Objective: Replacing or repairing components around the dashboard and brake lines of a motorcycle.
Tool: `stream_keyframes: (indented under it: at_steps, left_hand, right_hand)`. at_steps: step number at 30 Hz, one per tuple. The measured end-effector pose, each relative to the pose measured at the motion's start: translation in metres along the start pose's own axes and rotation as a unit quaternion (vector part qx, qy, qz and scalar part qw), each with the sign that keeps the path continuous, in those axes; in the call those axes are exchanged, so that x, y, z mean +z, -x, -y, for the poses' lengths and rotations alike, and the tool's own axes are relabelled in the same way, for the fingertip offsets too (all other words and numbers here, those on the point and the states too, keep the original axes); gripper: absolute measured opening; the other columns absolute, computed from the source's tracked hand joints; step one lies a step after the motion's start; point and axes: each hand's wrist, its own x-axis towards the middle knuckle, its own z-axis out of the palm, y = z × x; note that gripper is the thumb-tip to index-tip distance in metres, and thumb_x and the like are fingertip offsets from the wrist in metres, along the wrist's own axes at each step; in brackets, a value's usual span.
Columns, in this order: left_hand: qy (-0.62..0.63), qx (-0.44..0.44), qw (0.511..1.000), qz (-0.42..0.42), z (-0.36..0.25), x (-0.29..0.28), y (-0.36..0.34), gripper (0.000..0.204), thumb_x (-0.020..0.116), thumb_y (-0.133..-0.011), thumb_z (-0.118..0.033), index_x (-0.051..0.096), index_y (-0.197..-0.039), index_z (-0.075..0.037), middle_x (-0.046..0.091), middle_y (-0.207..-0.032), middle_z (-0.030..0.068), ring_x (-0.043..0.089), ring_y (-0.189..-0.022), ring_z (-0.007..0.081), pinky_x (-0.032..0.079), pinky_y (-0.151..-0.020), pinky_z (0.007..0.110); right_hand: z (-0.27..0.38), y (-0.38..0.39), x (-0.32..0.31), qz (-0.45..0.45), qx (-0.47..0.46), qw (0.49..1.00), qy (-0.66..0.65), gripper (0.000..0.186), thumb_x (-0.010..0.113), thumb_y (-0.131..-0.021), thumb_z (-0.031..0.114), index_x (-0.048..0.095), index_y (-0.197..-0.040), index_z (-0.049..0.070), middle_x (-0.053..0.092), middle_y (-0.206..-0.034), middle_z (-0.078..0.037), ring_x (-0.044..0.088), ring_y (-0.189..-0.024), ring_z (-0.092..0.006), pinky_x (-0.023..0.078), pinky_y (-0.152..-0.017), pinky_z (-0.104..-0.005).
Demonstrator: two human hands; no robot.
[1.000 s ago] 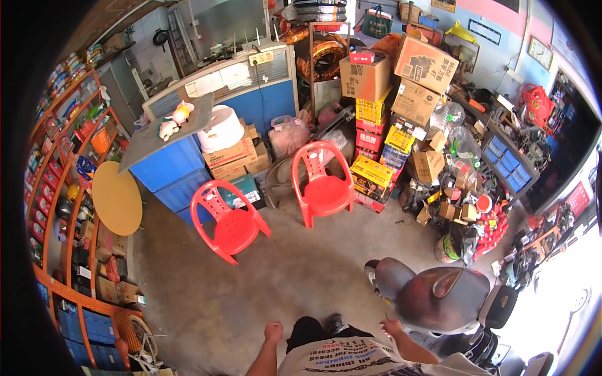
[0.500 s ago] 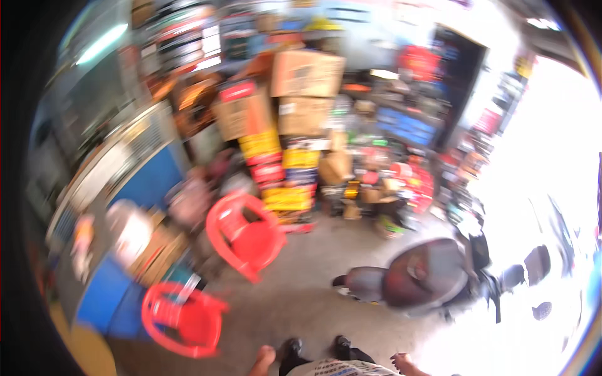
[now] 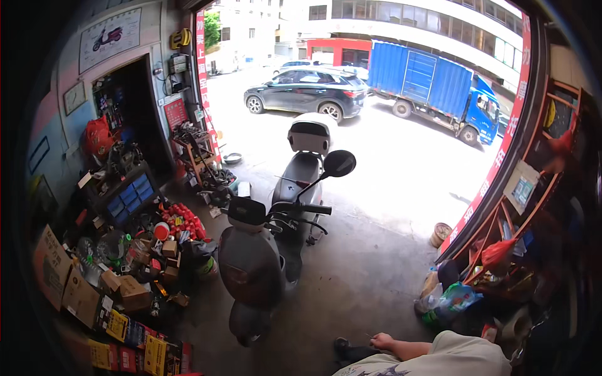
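My right hand [image 3: 380, 340] is low in the picture, its forearm coming out of a pale shirt sleeve. The fingers look curled together. Whether they hold something small, I cannot make out. A dark shoe [image 3: 342, 344] shows just left of this hand. My left hand is out of view. Nearest to the right hand, but apart from it, stands a dark scooter [image 3: 251, 266] with a round mirror [image 3: 340, 163] and a pale rear box [image 3: 310, 136].
Boxes [image 3: 132, 291], bottles and parts crowd the floor at left, below a blue drawer unit [image 3: 130, 199]. Bags [image 3: 461, 297] lie by wooden shelves [image 3: 533, 213] at right. Beyond the wide doorway are a dark car [image 3: 304, 94] and a blue truck [image 3: 421, 75].
My view has swung to the right, bringing the scooter and doorway to the middle. The red chairs and my left hand have left the picture. My right forearm now lies across the lower right.
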Motion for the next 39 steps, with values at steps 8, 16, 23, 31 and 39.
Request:
stream_keyframes:
  at_steps: [8,16,23,31,39]
  left_hand:
    - [0.091,0.083,0.991,0.047,-0.125,0.031,-0.007,0.024,0.056,-0.091,-0.019,0.065,-0.11,-0.006,0.068,-0.089,0.0107,0.065,-0.074,0.0207,0.055,-0.066,0.036]
    - [-0.208,0.117,0.971,0.0,-0.287,0.091,0.043,0.033,0.057,-0.089,-0.031,0.068,-0.107,-0.005,0.068,-0.11,0.0149,0.063,-0.103,0.0298,0.047,-0.093,0.043]
    - [-0.208,0.11,0.971,0.048,-0.336,0.173,0.014,0.025,0.063,-0.081,-0.017,0.07,-0.1,-0.003,0.071,-0.095,0.0133,0.068,-0.089,0.0236,0.053,-0.08,0.038]
    - [-0.038,0.194,0.978,0.062,-0.456,0.227,-0.004,0.026,0.064,-0.083,-0.018,0.067,-0.106,-0.006,0.07,-0.096,0.009,0.067,-0.089,0.0187,0.053,-0.081,0.032]
    - [-0.135,0.045,0.989,0.039,-0.422,0.225,-0.058,0.023,0.066,-0.078,-0.022,0.073,-0.097,-0.012,0.072,-0.099,0.0102,0.069,-0.094,0.0239,0.053,-0.086,0.036]
  right_hand:
    - [-0.062,-0.039,0.015,0.019,0.067,0.997,0.041,0.043,0.052,-0.085,0.04,0.069,-0.115,0.015,0.066,-0.117,-0.011,0.062,-0.111,-0.031,0.048,-0.097,-0.0414]
    - [-0.081,-0.105,-0.084,-0.058,0.015,0.967,-0.248,0.029,0.053,-0.091,0.019,0.07,-0.1,-0.002,0.069,-0.106,-0.019,0.062,-0.105,-0.0305,0.047,-0.09,-0.0429]
    - [-0.118,-0.188,-0.148,-0.17,0.06,0.972,-0.153,0.029,0.061,-0.079,0.036,0.076,-0.09,0.014,0.071,-0.097,-0.014,0.067,-0.096,-0.0319,0.052,-0.087,-0.0418]
    - [-0.165,-0.206,-0.181,-0.138,0.117,0.975,-0.129,0.025,0.061,-0.074,0.029,0.075,-0.082,0.01,0.07,-0.092,-0.017,0.066,-0.092,-0.0358,0.052,-0.085,-0.044]
    - [-0.104,-0.259,-0.214,-0.038,0.115,0.957,-0.263,0.019,0.062,-0.078,0.018,0.072,-0.077,0.002,0.068,-0.069,-0.01,0.064,-0.062,-0.0186,0.051,-0.063,-0.0329]
